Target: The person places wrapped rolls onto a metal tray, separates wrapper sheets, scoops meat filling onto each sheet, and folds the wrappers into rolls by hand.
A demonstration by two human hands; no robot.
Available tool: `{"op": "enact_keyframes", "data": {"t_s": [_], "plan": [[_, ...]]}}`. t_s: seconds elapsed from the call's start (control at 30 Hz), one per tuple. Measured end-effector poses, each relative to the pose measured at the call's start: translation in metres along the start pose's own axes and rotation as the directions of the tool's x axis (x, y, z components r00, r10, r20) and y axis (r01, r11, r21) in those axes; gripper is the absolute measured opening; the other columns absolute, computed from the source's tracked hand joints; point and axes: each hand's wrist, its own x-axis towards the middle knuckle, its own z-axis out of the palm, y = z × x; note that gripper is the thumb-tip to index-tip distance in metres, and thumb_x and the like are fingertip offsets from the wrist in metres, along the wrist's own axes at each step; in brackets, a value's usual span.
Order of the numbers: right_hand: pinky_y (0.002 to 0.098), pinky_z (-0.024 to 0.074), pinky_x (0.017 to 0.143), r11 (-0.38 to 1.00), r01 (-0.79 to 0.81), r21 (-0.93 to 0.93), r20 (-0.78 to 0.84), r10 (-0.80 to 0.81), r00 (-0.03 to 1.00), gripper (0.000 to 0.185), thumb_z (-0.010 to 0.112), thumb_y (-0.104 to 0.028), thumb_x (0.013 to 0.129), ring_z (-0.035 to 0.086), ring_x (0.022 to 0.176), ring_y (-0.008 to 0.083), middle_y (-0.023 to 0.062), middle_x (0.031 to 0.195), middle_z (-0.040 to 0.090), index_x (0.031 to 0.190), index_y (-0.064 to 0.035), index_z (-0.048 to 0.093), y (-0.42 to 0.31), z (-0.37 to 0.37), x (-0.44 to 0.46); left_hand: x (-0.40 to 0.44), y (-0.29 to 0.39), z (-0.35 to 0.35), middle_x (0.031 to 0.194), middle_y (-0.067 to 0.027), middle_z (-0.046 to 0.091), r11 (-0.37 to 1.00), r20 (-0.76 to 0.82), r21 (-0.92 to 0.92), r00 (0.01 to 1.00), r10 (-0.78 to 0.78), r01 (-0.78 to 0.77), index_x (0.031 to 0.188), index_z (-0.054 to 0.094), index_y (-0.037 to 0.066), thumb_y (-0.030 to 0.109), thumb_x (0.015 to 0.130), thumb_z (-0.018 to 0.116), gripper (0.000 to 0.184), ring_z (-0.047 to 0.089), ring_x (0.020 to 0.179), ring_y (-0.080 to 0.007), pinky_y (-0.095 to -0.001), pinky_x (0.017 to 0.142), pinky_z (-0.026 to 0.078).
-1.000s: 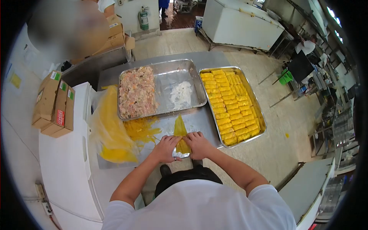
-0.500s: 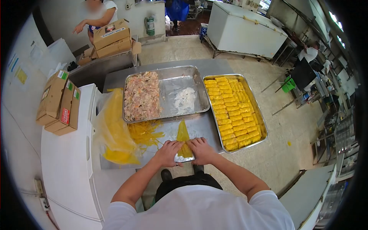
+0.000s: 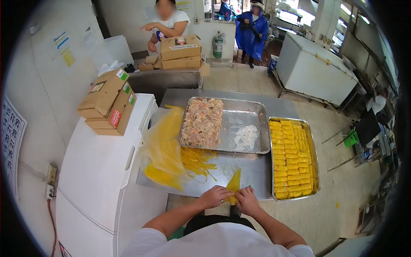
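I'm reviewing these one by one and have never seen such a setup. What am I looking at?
There is no machine: a camera on a person's head looks forward and down. The left hand and right hand hold a yellow wrapper at the near edge of a metal table. On it lie yellow strips, a plastic bag and a tray of chopped filling; at the right is a tray of yellow rolls. Two other people stand beyond.

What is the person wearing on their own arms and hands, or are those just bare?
The left hand and right hand are bare, without gloves. A slim, pale band, apparently a ring, shows on a left finger. The plain white sleeves are short, leaving the forearms uncovered; no watch shows.
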Motion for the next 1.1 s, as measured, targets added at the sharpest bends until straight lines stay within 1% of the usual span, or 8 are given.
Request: {"op": "enact_keyframes", "data": {"t_s": [0.2, 0.5, 0.63, 0.73, 0.8, 0.9, 1.0, 1.1], "plan": [[0.0514, 0.0455, 0.097, 0.986, -0.145, 0.086, -0.058, 0.150, 0.987, 0.031, 0.070, -0.013, 0.085, 0.063, 0.101, 0.0371, 0.0147, 0.101, 0.068, 0.115, -0.0048, 0.071, -0.006, 0.006, 0.008, 0.012, 0.010, 0.006, 0.116, -0.0133, 0.071, 0.982, -0.102, -0.042, 0.977, -0.186, 0.183, 0.116, 0.072, 0.005, 0.010, 0.081, 0.067, 0.036, 0.063, 0.116, -0.0349, -0.0454, 0.101, 0.051], [0.0506, 0.0488, 0.086, 0.992, -0.128, -0.019, -0.152, 0.123, 0.981, 0.025, 0.073, -0.016, 0.086, 0.065, 0.095, 0.0369, 0.0152, 0.097, 0.069, 0.108, -0.0040, 0.071, -0.007, 0.021, 0.013, 0.032, 0.020, 0.003, 0.104, -0.0170, 0.068, 0.899, -0.180, -0.159, 0.883, -0.433, 0.408, 0.103, 0.075, 0.004, 0.010, 0.082, 0.069, 0.023, 0.064, 0.105, -0.0382, -0.0472, 0.091, 0.054], [0.0507, 0.0494, 0.084, 0.984, -0.173, 0.050, -0.193, 0.179, 0.965, 0.019, 0.073, -0.015, 0.086, 0.065, 0.094, 0.0368, 0.0147, 0.097, 0.069, 0.102, -0.0048, 0.072, -0.011, 0.015, 0.021, 0.032, 0.013, 0.002, 0.104, -0.0161, 0.068, 0.904, -0.108, -0.096, 0.898, -0.426, 0.417, 0.104, 0.076, 0.005, 0.012, 0.083, 0.069, 0.022, 0.065, 0.103, -0.0381, -0.0474, 0.089, 0.055], [0.0510, 0.0493, 0.084, 0.999, -0.045, -0.031, -0.171, 0.039, 0.984, 0.016, 0.073, -0.015, 0.086, 0.065, 0.092, 0.0367, 0.0142, 0.097, 0.069, 0.100, -0.0053, 0.072, -0.012, 0.018, 0.018, 0.038, 0.012, 0.002, 0.105, -0.0157, 0.069, 0.855, -0.034, -0.065, 0.855, -0.517, 0.515, 0.105, 0.075, 0.005, 0.014, 0.085, 0.070, 0.023, 0.066, 0.105, -0.0379, -0.0474, 0.090, 0.056], [0.0509, 0.0494, 0.084, 0.998, -0.045, -0.041, -0.157, 0.038, 0.987, 0.015, 0.073, -0.015, 0.086, 0.065, 0.092, 0.0369, 0.0141, 0.096, 0.069, 0.098, -0.0059, 0.071, -0.008, 0.024, 0.019, 0.042, 0.014, -0.001, 0.106, -0.0164, 0.069, 0.804, 0.035, -0.060, 0.806, -0.591, 0.592, 0.109, 0.074, 0.005, 0.015, 0.085, 0.072, 0.026, 0.066, 0.107, -0.0376, -0.0472, 0.092, 0.055], [0.0507, 0.0497, 0.083, 0.996, -0.079, -0.035, -0.129, 0.074, 0.989, 0.013, 0.072, -0.015, 0.086, 0.064, 0.091, 0.0370, 0.0142, 0.096, 0.069, 0.096, -0.0065, 0.071, -0.002, 0.026, 0.022, 0.035, 0.017, -0.014, 0.111, -0.0164, 0.068, 0.922, -0.018, -0.088, 0.925, -0.380, 0.378, 0.112, 0.073, 0.003, 0.017, 0.085, 0.077, 0.030, 0.065, 0.110, -0.0374, -0.0470, 0.094, 0.055], [0.0507, 0.0500, 0.084, 0.994, -0.113, -0.013, -0.115, 0.110, 0.987, 0.014, 0.072, -0.014, 0.086, 0.064, 0.092, 0.0370, 0.0146, 0.096, 0.068, 0.098, -0.0067, 0.071, -0.001, 0.020, 0.027, 0.029, 0.013, -0.022, 0.116, -0.0160, 0.067, 0.974, 0.036, -0.017, 0.973, -0.227, 0.228, 0.115, 0.071, 0.003, 0.019, 0.085, 0.079, 0.035, 0.064, 0.112, -0.0378, -0.0471, 0.096, 0.054], [0.0510, 0.0500, 0.084, 0.992, -0.125, 0.009, -0.101, 0.125, 0.987, 0.016, 0.072, -0.014, 0.086, 0.063, 0.094, 0.0371, 0.0150, 0.096, 0.068, 0.100, -0.0065, 0.071, -0.003, 0.014, 0.029, 0.028, -0.002, -0.013, 0.118, -0.0155, 0.066, 0.981, 0.052, 0.032, 0.980, -0.194, 0.193, 0.116, 0.070, 0.004, 0.019, 0.086, 0.079, 0.036, 0.063, 0.113, -0.0381, -0.0467, 0.097, 0.054]]}}
